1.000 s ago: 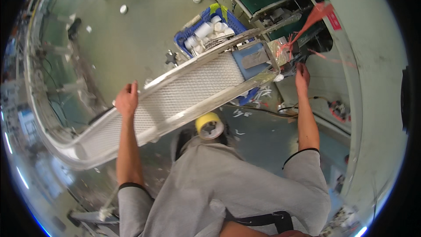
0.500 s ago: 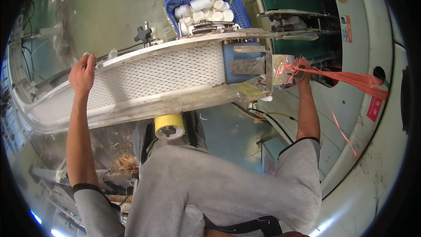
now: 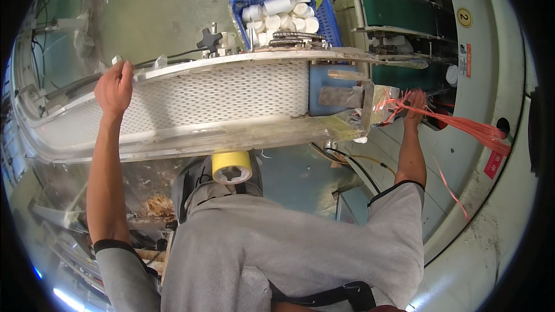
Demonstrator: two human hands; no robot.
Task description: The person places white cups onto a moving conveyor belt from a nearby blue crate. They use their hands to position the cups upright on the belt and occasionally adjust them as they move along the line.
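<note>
A conveyor with a white mesh belt [image 3: 231,89] runs across in front of me. My left hand [image 3: 114,89] is closed over its far white rail [image 3: 191,65], at the left. Past the conveyor's right end, my right hand [image 3: 415,107] is curled beside a tape-wrapped block [image 3: 383,103]. Red plastic string [image 3: 462,127] is knotted there and stretches right to the machine. The string partly hides my right fingers; a dark part shows by them, but what they grip is unclear. Behind that hand, a white bottle [image 3: 451,75] is on the lower green belt [image 3: 404,78].
A blue basket [image 3: 330,20] of white bottles and caps stands beyond the conveyor. A black star knob [image 3: 209,40] rises from the far rail. Below the near rail hangs a yellow tape roll [image 3: 231,167]. The machine's pale housing [image 3: 491,81] bounds the right side.
The view has shifted, so the conveyor and basket appear farther right. A white bottle now shows on the lower green belt. Both hands keep about the same places on the equipment.
</note>
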